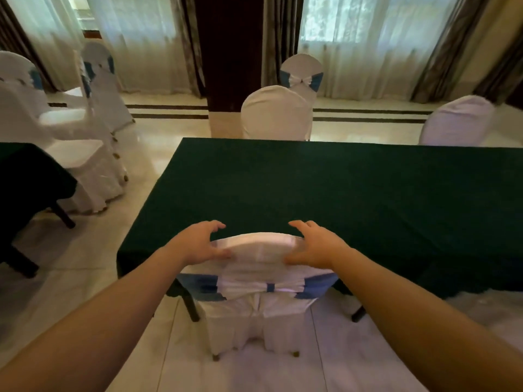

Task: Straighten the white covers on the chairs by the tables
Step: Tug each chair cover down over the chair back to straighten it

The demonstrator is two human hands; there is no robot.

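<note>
A chair in a white cover (256, 261) with a blue sash (311, 287) tied across its back stands directly in front of me, pushed against the green-clothed table (339, 188). My left hand (199, 241) sits at the left top corner of the chair back, thumb on the rear of the cover and fingers curled over the top edge. My right hand (314, 244) mirrors it at the right top corner. Both hands look spread around the cover's rim rather than clenched; whether they pinch the fabric is unclear.
Across the table stand a plain white-covered chair (276, 113), a sashed chair (301, 75) behind it, and another covered chair (458, 120) at the right. More covered chairs (85, 154) crowd the left beside a second dark table (25, 176). Curtained windows line the far wall.
</note>
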